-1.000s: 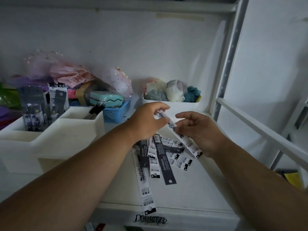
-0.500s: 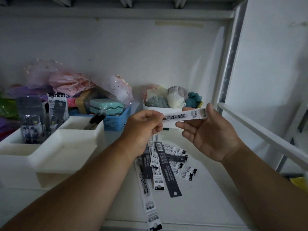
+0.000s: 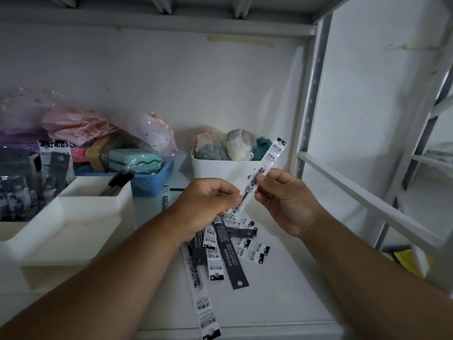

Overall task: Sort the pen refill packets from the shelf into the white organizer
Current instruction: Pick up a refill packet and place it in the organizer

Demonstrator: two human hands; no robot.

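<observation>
From the head camera we see two bare hands held up over a white shelf (image 3: pixel 282 303). The left hand (image 3: pixel 208 207) has its fingers curled and pinches the low end of one long white refill packet (image 3: pixel 263 173). The right hand (image 3: pixel 284 200) pinches the same packet a bit higher, with the thumb on top. The packet tilts, with its top end up and to the right, in front of a white tub (image 3: pixel 215 168) full of soft cloth things.

Under the hands, a pile of refill packets (image 3: pixel 228 251) lies spread on the shelf. Some are white and some are dark. One long white one reaches down to the front edge of the shelf.

To the left stands the white organizer (image 3: pixel 73 224), with steps that go up toward the back. Some packets (image 3: pixel 52 163) stand up in its back parts. Behind it sits a blue basket (image 3: pixel 152 180) with a green case inside, and pink bags (image 3: pixel 73 121) are piled behind that.
</observation>
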